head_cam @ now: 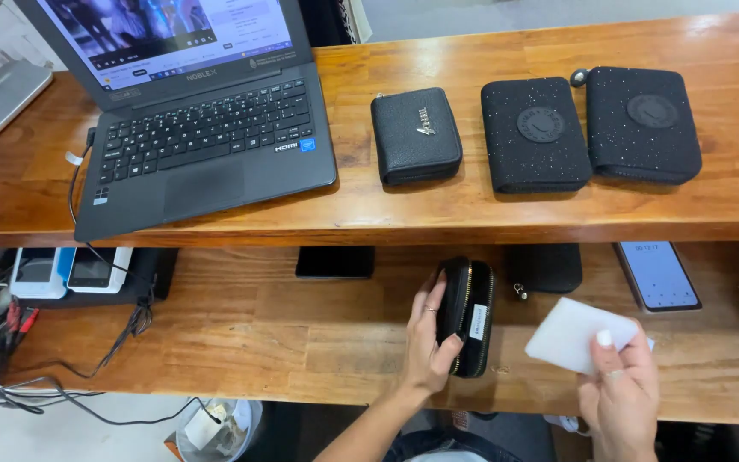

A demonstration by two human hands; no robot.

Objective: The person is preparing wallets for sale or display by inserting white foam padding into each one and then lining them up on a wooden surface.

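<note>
Mid-step, with left hand [428, 342] clasping upright black zip wallet [467, 316] below laptop [198, 111], right hand [619, 385] pinching white card [573, 335] (next, probably, careful aligning with opening).

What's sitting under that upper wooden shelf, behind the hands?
A black phone, a black pouch and a lit phone poke out; their far ends are hidden by the shelf.

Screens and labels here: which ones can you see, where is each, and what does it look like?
Laptop screen: upper shelf, far left, lit, bright page with a dark video panel.
Phone: lower shelf, right, flat, pale blue lit screen.
Small white label: on the black zip wallet held upright by the left hand.
White card: blank rectangle, in the right hand.
Two small devices: lower shelf, far left, white bodies, screens.
</note>
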